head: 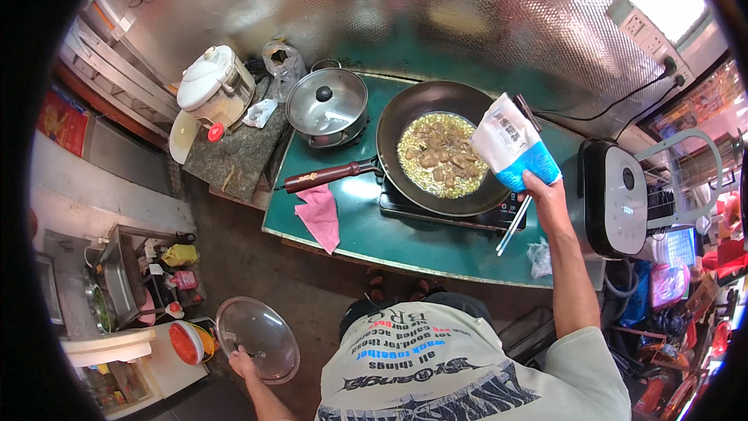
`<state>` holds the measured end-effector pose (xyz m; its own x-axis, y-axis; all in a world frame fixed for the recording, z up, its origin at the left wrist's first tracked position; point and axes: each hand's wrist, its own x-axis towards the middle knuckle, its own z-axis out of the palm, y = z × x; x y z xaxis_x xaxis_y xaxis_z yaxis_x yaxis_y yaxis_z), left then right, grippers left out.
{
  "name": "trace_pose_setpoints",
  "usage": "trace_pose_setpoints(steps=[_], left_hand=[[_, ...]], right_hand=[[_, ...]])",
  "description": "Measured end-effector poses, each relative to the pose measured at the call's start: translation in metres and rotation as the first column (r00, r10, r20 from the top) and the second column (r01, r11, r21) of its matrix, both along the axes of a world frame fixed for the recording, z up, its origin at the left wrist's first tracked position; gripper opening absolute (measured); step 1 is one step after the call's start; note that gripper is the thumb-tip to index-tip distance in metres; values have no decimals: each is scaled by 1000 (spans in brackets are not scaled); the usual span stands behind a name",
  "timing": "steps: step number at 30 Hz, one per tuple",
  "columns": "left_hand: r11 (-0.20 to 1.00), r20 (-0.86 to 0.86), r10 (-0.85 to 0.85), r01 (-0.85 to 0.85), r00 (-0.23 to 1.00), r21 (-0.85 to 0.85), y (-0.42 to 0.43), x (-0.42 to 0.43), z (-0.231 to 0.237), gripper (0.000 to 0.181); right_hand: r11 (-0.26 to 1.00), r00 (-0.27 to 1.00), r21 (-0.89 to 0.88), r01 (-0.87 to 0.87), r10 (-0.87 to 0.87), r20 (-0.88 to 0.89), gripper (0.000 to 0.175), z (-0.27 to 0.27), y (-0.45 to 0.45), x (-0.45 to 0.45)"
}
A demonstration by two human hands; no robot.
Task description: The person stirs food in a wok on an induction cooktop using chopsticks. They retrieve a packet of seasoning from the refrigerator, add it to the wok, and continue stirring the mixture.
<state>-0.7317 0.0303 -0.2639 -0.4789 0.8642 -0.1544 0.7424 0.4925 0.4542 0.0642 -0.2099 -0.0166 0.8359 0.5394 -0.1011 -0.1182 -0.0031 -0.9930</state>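
Observation:
My right hand (544,199) grips a soft white-and-blue packet (511,143) that bears writing, tilted over the right rim of a dark wok (409,99). Inside the wok, brown chunks, perhaps meat, lie in yellowish, bubbly liquid (414,155). A pair of pale chopsticks (514,225) juts out below this hand; whether the hand holds them cannot be told. Under the wok sits a black induction cooker (409,207). Low on the left, away from the table, my left hand (242,361) holds a clear glass lid (260,327) near its knob.
On the green table (374,234) are a lidded steel pot (327,106), a pink cloth (318,217) and a crumpled plastic bag (539,258). The wok's handle (327,176) points left. A rice cooker (613,199) stands right; a white lidded appliance (213,88) sits on a stone counter.

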Motion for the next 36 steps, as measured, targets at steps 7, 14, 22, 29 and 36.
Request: trace_pose_setpoints(steps=[7,14,22,29,36], left_hand=[[999,-45,-26,27,999,30,4,10,-6,37],[996,-35,-79,80,996,30,11,24,-8,35],[997,7,-72,71,997,14,17,38,-6,34],[995,34,-79,76,996,65,17,50,-3,33],[991,16,-108,107,994,80,15,43,-12,36]], right_hand=[[996,997,66,58,-54,-58,17,3,-1,-6],[999,999,9,42,-42,-21,18,-4,-8,3],[998,998,47,36,-34,-45,18,-5,-3,8],[997,997,55,48,-45,-58,16,-6,4,11],[998,998,59,23,-20,-63,18,-2,15,9]])
